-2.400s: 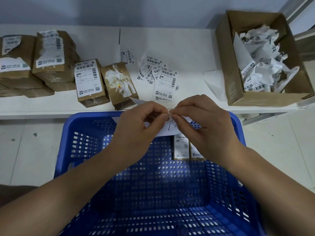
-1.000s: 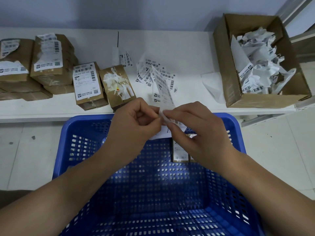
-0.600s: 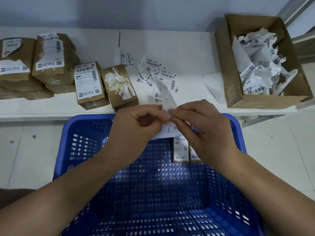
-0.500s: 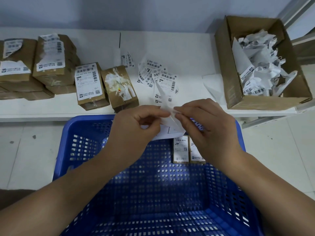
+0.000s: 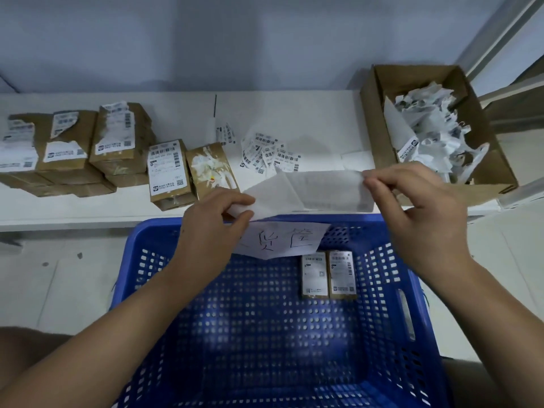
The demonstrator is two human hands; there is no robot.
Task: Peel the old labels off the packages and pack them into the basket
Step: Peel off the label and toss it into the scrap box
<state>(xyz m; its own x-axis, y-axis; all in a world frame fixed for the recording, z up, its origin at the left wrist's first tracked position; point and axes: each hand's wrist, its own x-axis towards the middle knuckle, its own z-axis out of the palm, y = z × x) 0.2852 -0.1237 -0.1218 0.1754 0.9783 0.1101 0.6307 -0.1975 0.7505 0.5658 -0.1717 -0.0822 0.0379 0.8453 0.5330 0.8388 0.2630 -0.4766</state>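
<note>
A white label sheet (image 5: 318, 191) is stretched between my hands above the far rim of the blue basket (image 5: 153, 290). My left hand (image 5: 215, 228) pinches its left end and my right hand (image 5: 418, 213) pinches its right end. It looks split into two thin layers. Two small brown packages (image 5: 328, 273) with labels lie in the basket at the back. A handwritten paper sign (image 5: 282, 240) hangs on the basket's far wall. On the white shelf (image 5: 309, 113) stand a labelled package (image 5: 167, 173) and a package (image 5: 210, 170) with label scraps.
Stacks of labelled brown packages (image 5: 73, 148) fill the shelf's left side. Several peeled barcode labels (image 5: 269, 154) lie mid-shelf. An open cardboard box (image 5: 435, 83) of crumpled label waste sits at the right. Pale floor tiles flank the basket.
My hands were together pinching a small folded label; they have pulled apart, right hand moving right, and the sheet now spreads wide between them.
</note>
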